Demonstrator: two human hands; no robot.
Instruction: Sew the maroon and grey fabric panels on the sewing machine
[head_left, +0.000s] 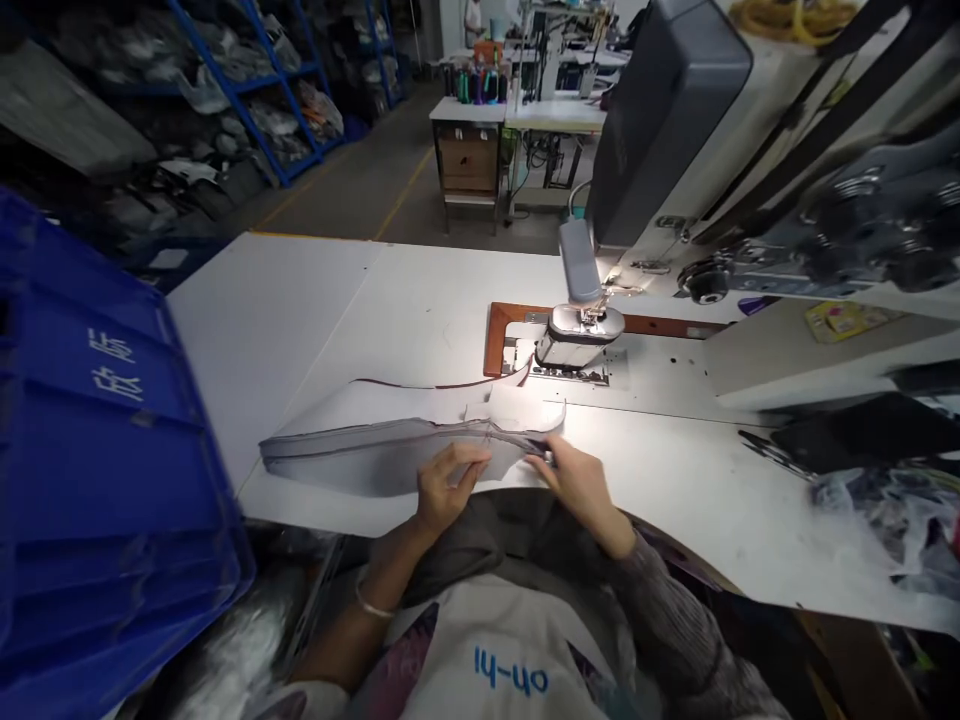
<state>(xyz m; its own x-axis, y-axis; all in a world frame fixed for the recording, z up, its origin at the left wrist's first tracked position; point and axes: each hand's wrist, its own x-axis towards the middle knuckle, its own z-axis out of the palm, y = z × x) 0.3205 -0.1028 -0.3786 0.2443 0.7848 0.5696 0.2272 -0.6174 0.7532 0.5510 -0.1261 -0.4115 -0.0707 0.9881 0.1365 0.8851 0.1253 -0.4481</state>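
Observation:
A long pale grey fabric piece (pixel 360 465) with dark seam edges lies folded along the front of the white sewing table. My left hand (pixel 444 488) pinches its near layer close to the middle, thumb and forefinger together. At the piece's right end, my right hand (pixel 581 485) grips the dark-edged seam between thumb and fingers. Part of the piece (pixel 517 405) reaches back toward the base of the post-bed sewing machine (pixel 574 335), apart from the needle area. A small lamp lights that spot.
A large blue crate (pixel 97 400) stands at the left against the table (pixel 300 300). The machine head (pixel 675 130) overhangs the right side. Scissors (pixel 776 453), a dark item and a clear plastic bag (pixel 885 520) lie at the right. Shelves (pixel 255 90) and another workstation stand behind.

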